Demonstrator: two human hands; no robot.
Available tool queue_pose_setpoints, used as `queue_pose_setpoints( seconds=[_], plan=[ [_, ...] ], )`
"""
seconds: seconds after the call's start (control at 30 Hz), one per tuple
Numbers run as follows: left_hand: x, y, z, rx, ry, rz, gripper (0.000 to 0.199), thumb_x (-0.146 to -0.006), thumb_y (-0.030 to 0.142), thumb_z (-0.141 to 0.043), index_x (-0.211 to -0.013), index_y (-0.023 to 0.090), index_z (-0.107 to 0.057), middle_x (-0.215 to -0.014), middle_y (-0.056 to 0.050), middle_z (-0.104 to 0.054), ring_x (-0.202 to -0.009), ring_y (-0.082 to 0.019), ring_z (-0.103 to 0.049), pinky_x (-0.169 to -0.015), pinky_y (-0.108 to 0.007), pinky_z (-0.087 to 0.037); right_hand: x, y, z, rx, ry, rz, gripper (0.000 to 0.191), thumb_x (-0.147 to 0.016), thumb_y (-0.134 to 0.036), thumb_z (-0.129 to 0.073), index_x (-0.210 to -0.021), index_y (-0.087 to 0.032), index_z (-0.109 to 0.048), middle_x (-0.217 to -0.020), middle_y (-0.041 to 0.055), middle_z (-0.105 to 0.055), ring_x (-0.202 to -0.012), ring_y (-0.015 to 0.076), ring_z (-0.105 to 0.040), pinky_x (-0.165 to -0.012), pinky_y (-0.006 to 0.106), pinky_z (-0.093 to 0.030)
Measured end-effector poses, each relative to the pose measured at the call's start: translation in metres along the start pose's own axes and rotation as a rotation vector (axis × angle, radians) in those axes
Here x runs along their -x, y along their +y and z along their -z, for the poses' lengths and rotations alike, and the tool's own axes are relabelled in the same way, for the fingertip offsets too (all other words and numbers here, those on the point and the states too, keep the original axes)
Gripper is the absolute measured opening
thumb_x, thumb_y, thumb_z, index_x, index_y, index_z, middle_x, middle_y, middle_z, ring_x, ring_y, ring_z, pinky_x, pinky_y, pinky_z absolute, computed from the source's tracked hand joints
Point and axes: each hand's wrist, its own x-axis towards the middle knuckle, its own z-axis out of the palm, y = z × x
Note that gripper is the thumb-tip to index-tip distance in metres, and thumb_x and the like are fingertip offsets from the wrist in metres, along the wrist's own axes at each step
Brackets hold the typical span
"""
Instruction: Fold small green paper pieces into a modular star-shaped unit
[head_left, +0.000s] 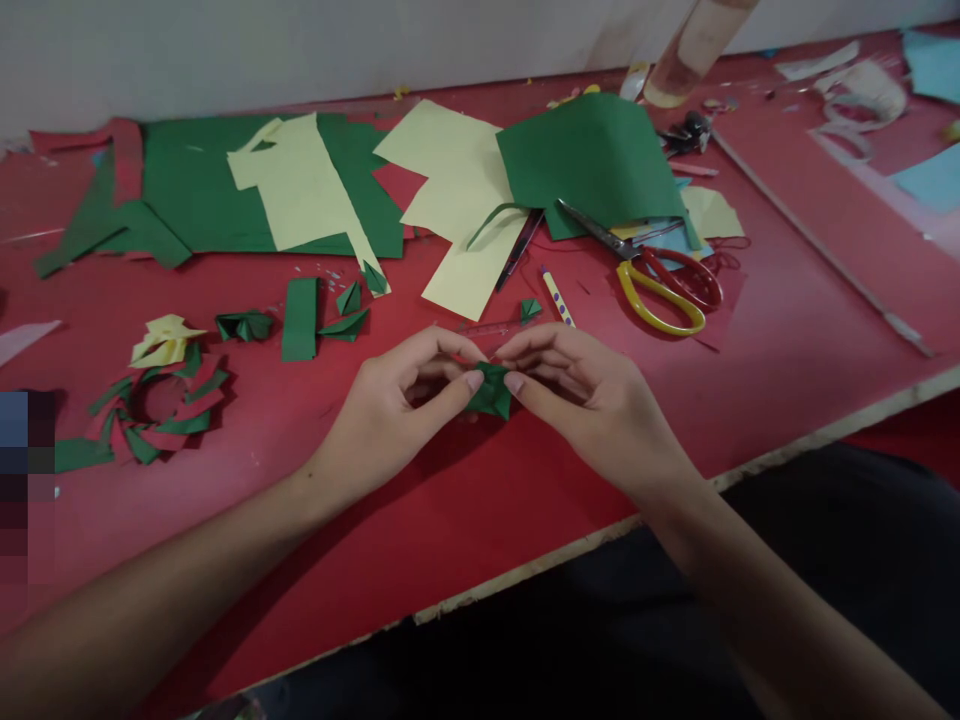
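Note:
Between the fingertips of both hands is a small folded piece of green paper [491,390], above the red tabletop near its front edge. My left hand [424,375] pinches its left side with thumb and fingers. On the opposite side, my right hand [574,385] grips it the same way. Just beyond the fingers lie a small green folded piece [530,309] and a white stick with purple dots [557,296]. To the left, a folded ring of red and green paper [161,440] rests beside a yellow paper bow [166,341].
Scissors [664,275] with red and yellow handles lie open at the right. Green sheets [202,180] and cream paper [450,165] spread along the back. A bottle [697,50] stands near the wall. Several green folded pieces [301,320] sit left of centre.

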Motion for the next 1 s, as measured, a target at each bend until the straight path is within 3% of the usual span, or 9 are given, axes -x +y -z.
queue_pose_setpoints(
  seconds=[0.33,0.47,0.7,1.0],
  plan=[
    [0.0012,-0.0006,-0.0004,0.003,-0.027,0.001,0.005,-0.088,0.022,-0.070,-0.090,0.019,-0.066,-0.081,0.000,-0.073,-0.070,-0.014,-0.072,-0.069,-0.024,-0.062,0.0037,-0.0021,0.0021,0.002,-0.022,-0.001,0.003,-0.091,-0.022,-0.070,-0.094,-0.022,-0.070,-0.091,-0.0001,-0.071,-0.086,0.0150,-0.069,-0.075,0.025,-0.056],
    [0.0035,-0.0008,-0.0007,-0.009,-0.018,-0.031,0.004,-0.088,0.018,-0.067,-0.092,0.020,-0.066,-0.078,0.001,-0.072,-0.064,-0.013,-0.071,-0.067,-0.023,-0.062,0.0020,-0.0023,0.0016,0.018,-0.022,-0.025,0.010,-0.093,-0.032,-0.069,-0.091,-0.022,-0.070,-0.087,0.0002,-0.070,-0.081,0.0148,-0.066,-0.071,0.025,-0.054],
    [0.0064,-0.0020,-0.0020,-0.167,0.016,-0.138,0.009,-0.089,0.015,-0.063,-0.092,0.021,-0.069,-0.083,0.001,-0.074,-0.073,-0.014,-0.071,-0.072,-0.024,-0.062,0.0006,-0.0012,0.0001,-0.052,-0.016,-0.032,0.012,-0.088,-0.032,-0.076,-0.092,-0.022,-0.070,-0.090,0.0008,-0.072,-0.087,0.0165,-0.070,-0.079,0.028,-0.059],
    [0.0041,0.0001,-0.0015,-0.069,-0.012,-0.044,0.008,-0.090,0.024,-0.068,-0.095,0.019,-0.069,-0.082,-0.002,-0.074,-0.069,-0.015,-0.071,-0.067,-0.024,-0.062,-0.0015,-0.0018,0.0031,-0.090,-0.041,-0.097,0.015,-0.085,-0.032,-0.078,-0.092,-0.021,-0.071,-0.090,0.0015,-0.075,-0.089,0.0181,-0.073,-0.082,0.031,-0.061]
  ],
)
